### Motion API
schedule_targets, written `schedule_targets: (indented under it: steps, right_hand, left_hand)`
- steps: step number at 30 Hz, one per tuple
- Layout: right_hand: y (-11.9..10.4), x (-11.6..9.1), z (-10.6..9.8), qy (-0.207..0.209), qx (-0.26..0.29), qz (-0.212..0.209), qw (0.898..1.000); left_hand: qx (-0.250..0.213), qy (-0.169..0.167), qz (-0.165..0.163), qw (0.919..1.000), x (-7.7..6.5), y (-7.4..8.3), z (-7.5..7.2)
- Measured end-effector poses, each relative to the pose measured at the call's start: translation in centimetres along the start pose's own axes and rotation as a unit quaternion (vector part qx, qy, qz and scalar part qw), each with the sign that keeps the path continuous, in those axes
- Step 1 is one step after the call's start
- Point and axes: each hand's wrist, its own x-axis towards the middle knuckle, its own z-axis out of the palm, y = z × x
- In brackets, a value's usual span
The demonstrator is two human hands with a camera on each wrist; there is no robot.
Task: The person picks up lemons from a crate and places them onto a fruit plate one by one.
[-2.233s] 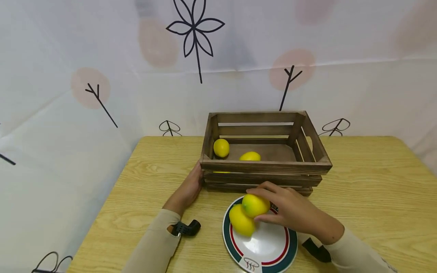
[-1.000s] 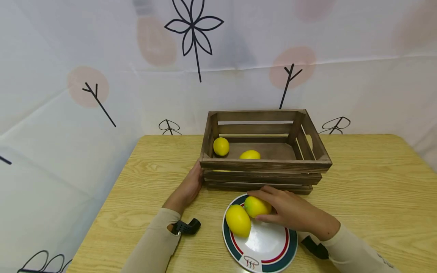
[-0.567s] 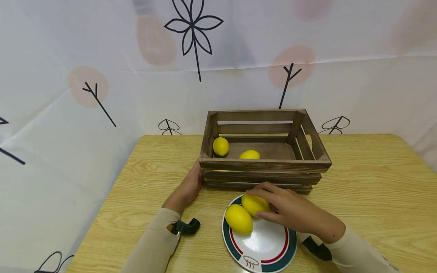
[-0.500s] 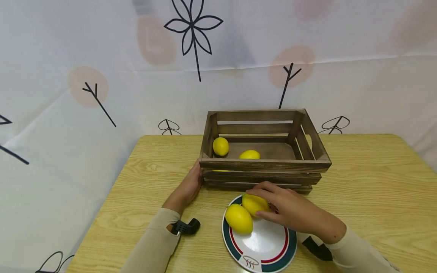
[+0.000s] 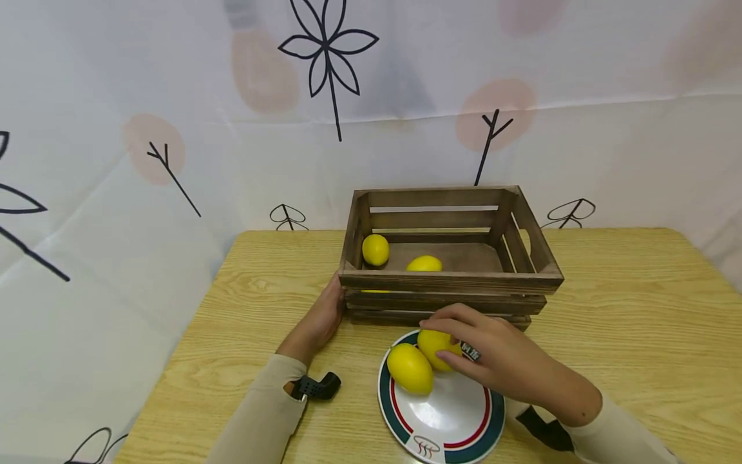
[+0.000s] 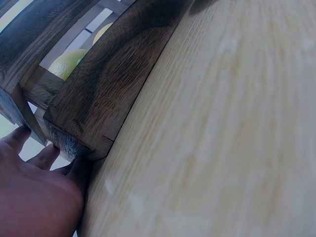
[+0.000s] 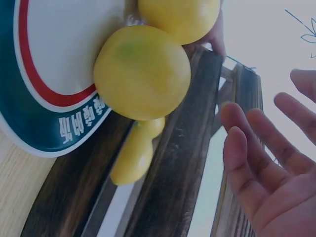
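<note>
At the lower center of the head view, a round white ceramic plate with a green rim and red ring [image 5: 452, 412] rests on a light wood-grain counter [image 5: 608, 322]. Two bright yellow, oval lemons lie side by side on its upper left part: the left lemon [image 5: 409, 368] and the right lemon [image 5: 436, 350]. The right hand [image 5: 498, 354] is beside the right lemon; in the right wrist view its fingers [image 7: 271, 136] are spread, loosely bent, apart from the fruit and holding nothing. Above the plate stands a brown slatted wooden crate [image 5: 452, 281], with one round yellow lemon [image 5: 375, 250] at its inner left and another yellow lemon [image 5: 424, 263] partly hidden behind the front slats. The left hand [image 5: 321, 319], left of center, has its fingers extended against the crate's left end without gripping it. A white cloth with black plant drawings [image 5: 406, 96] fills the upper frame.
</note>
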Motion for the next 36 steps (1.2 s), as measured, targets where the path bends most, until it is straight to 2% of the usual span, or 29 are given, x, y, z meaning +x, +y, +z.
schedule_targets:
  steps: [9, 14, 17, 22, 30, 36]
  right_hand:
    - [-0.3, 0.1, -0.5, 0.088, -0.028, -0.055, 0.994]
    - [-0.5, 0.2, -1.1, 0.122, -0.04, -0.07, 0.989]
    - [-0.5, 0.7, -1.8, 0.139, -0.048, -0.08, 0.986]
    - [-0.5, 1.9, -3.7, 0.145, -0.062, -0.098, 0.983]
    - [-1.0, 3.9, -6.4, 0.133, -0.083, -0.126, 0.98]
    - [-0.9, 6.1, -8.0, 0.138, -0.102, -0.167, 0.971]
  left_hand:
    - [-0.003, 0.006, 0.001, 1.0, 0.1, -0.2, 0.0]
    - [-0.006, 0.0, -0.01, 0.9999, -0.1, -0.2, 0.2]
    - [-0.007, -0.002, -0.001, 1.0, -0.1, -0.2, 0.2]
    - [0.005, -0.007, 0.007, 0.9999, 0.0, -0.2, 0.0]
    - [0.005, -0.012, 0.008, 0.9999, 0.1, -0.3, 0.0]
    - [0.004, -0.007, 0.007, 0.9999, 0.0, -0.3, -0.1]
